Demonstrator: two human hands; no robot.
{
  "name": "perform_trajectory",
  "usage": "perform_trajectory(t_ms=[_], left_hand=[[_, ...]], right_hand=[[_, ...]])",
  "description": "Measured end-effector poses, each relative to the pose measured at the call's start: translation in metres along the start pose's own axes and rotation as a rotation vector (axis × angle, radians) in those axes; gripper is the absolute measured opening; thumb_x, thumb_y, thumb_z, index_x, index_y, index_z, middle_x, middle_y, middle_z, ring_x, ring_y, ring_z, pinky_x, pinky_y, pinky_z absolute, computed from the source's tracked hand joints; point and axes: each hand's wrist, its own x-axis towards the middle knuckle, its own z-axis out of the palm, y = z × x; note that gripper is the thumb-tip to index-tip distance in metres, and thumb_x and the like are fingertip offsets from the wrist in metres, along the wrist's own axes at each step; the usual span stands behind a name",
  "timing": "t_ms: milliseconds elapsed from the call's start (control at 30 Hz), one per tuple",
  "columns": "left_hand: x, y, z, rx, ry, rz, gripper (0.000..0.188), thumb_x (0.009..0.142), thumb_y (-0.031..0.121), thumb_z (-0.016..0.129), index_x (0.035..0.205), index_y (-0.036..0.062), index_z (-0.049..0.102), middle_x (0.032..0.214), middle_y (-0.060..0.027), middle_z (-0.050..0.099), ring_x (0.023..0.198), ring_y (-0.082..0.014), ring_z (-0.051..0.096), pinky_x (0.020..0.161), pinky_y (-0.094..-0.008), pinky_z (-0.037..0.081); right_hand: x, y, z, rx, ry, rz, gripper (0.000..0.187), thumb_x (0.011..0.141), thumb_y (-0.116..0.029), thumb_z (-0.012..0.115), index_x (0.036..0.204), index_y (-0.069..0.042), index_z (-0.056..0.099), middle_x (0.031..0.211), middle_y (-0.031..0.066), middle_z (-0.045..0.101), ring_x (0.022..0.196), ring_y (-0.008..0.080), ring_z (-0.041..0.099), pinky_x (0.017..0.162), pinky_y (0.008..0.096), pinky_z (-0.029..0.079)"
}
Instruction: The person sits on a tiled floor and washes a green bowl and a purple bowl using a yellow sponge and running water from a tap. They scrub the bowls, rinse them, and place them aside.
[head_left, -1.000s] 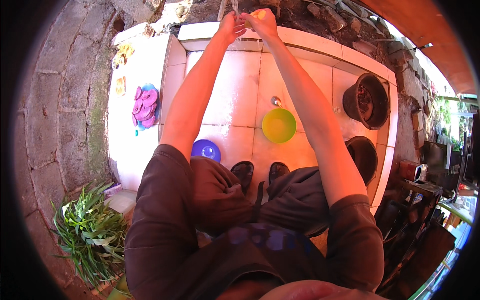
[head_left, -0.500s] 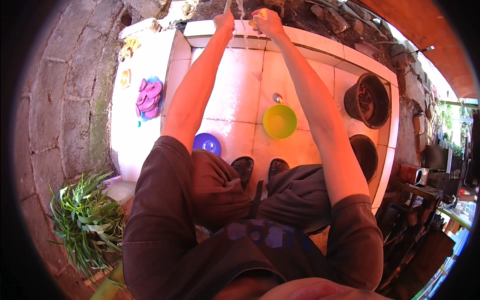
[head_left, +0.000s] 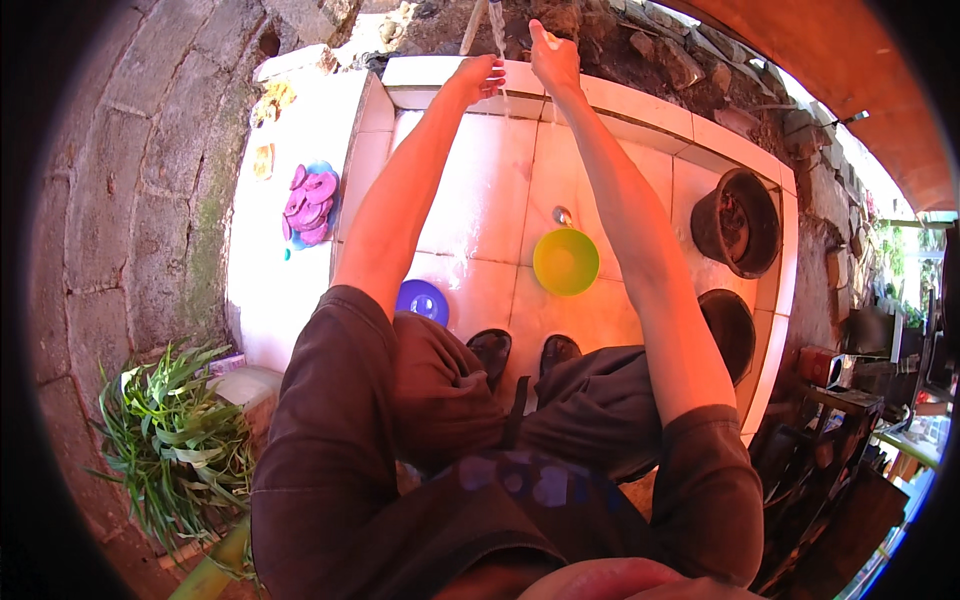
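We log glossy white square ceramic-looking floor tiles (head_left: pixel 475 210), a smooth yellow-green round plastic bowl (head_left: pixel 566 262) and a shiny blue-purple round plastic bowl (head_left: pixel 423 300). We tag rough grey stone-like paving (head_left: pixel 150 150), matt dark cloth trousers (head_left: pixel 440 400).

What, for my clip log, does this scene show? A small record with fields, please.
Left hand: open, fingertips close to a clear falling water stream
Right hand: closed around a small yellowish object, mostly hidden
Pale tiled floor: round lime-green bowl, round blue-purple bowl
Right side: two round dark tubs
Left ledge: flat purple pieces on a blue dish
Lower left: long green leaves, bunched
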Motion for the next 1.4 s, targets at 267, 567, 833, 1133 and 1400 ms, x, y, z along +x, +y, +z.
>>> perform_trajectory(t_ms=[267, 567, 833, 1133, 1400], left_hand=[[-0.003, 0.022, 0.034, -0.225, 0.152, 0.025, 0.047, 0.104, 0.043, 0.043, 0.131, 0.0053, 0.051, 0.118, -0.0126, 0.064, 0.105, -0.0280, 0.065, 0.093, -0.0472, 0.053], [0.001, 0.009, 0.022, -0.281, -0.193, 0.059, 0.043, 0.101, 0.051, 0.057, 0.115, 0.0111, 0.061, 0.104, -0.0069, 0.067, 0.091, -0.0193, 0.064, 0.076, -0.0354, 0.053], [0.110, -0.027, -0.026, -0.249, -0.422, 0.139, 0.030, 0.099, 0.038, 0.065, 0.109, 0.0095, 0.066, 0.084, -0.0064, 0.062, 0.067, -0.0237, 0.060, 0.073, -0.0348, 0.059], [0.068, -0.016, 0.009, -0.410, -0.008, 0.235, 0.019, 0.101, 0.010, 0.064, 0.114, -0.0031, 0.061, 0.099, -0.0127, 0.066, 0.066, -0.0119, 0.054, 0.052, -0.0215, 0.044], [0.049, -0.015, 0.027, -0.450, 0.013, 0.283, 0.020, 0.101, 0.012, 0.062, 0.115, -0.0024, 0.062, 0.090, -0.0104, 0.062, 0.060, -0.0109, 0.050, 0.052, -0.0219, 0.042]], right_hand=[[0.006, 0.008, 0.027, 0.683, -0.120, 0.042, 0.059, 0.103, -0.057, 0.041, 0.110, -0.004, 0.065, 0.100, 0.0116, 0.071, 0.087, 0.0255, 0.069, 0.078, 0.0393, 0.054], [-0.001, 0.024, 0.024, -0.205, -0.077, -0.356, 0.067, 0.090, -0.036, 0.070, 0.146, -0.004, 0.054, 0.146, 0.0242, 0.056, 0.137, 0.0386, 0.052, 0.115, 0.0426, 0.041], [0.023, 0.074, -0.018, -0.191, -0.245, -0.100, 0.037, 0.090, -0.035, 0.073, 0.112, -0.005, 0.076, 0.113, 0.0182, 0.075, 0.109, 0.0310, 0.071, 0.098, 0.0398, 0.054], [0.038, 0.126, -0.040, -0.457, -0.228, -0.108, 0.033, 0.092, -0.034, 0.071, 0.111, -0.007, 0.077, 0.109, 0.0158, 0.076, 0.105, 0.0283, 0.072, 0.094, 0.0392, 0.055], [0.029, 0.145, -0.048, -0.581, -0.274, -0.161, 0.027, 0.088, -0.025, 0.066, 0.103, -0.004, 0.077, 0.106, 0.0225, 0.075, 0.105, 0.0349, 0.072, 0.094, 0.0427, 0.055]])
